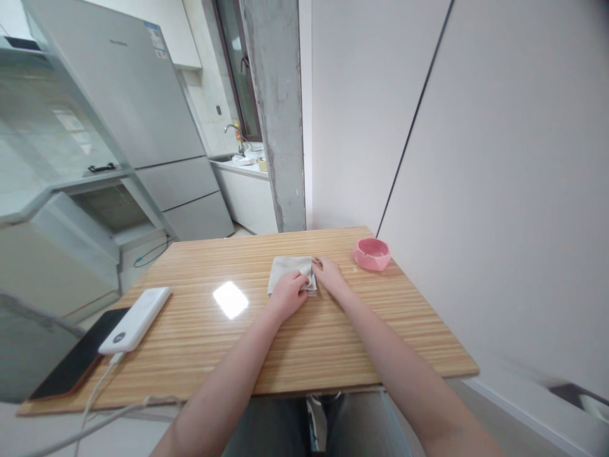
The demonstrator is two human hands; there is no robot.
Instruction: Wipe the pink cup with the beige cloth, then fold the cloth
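cloth: a small beige cloth point(287, 270) is laid flat on the wooden table point(304, 343), past the middle, both hands at its near right corner.
left hand: the left hand point(288, 293) is rested on the cloth's near edge, fingers curled down and pinched on the fabric.
right hand: the right hand point(329, 275) is pressed to the cloth's right edge, touching the left; whether it's gripping can't be told.
pink bowl: a pink bowl point(372, 253) is parked just right of the hands.
power bank: a white power bank point(136, 319) is left well off to the left, cable attached, beside a dark phone point(76, 362).

The single head-worn view looks forward and down from the near edge of the wooden table point(304, 355), fairly close, facing the far white wall point(499, 158), with a fridge point(137, 108) far left.
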